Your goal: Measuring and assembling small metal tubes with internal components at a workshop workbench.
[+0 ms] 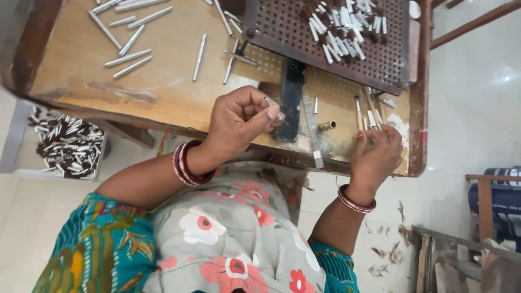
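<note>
My left hand [236, 122] pinches a thin silver tube [269, 102] above the worktop [163, 87]; my right hand [375, 154] clenches loose tubes [370, 116] near the edge; they could roll off.

left arm: bent, reaching in from the near left
left hand [239, 120]: fingers curled, thumb and forefinger pinched together
right arm: bent, reaching in from the near right
right hand [375, 154]: knuckles up, fingertips pressed down
</note>
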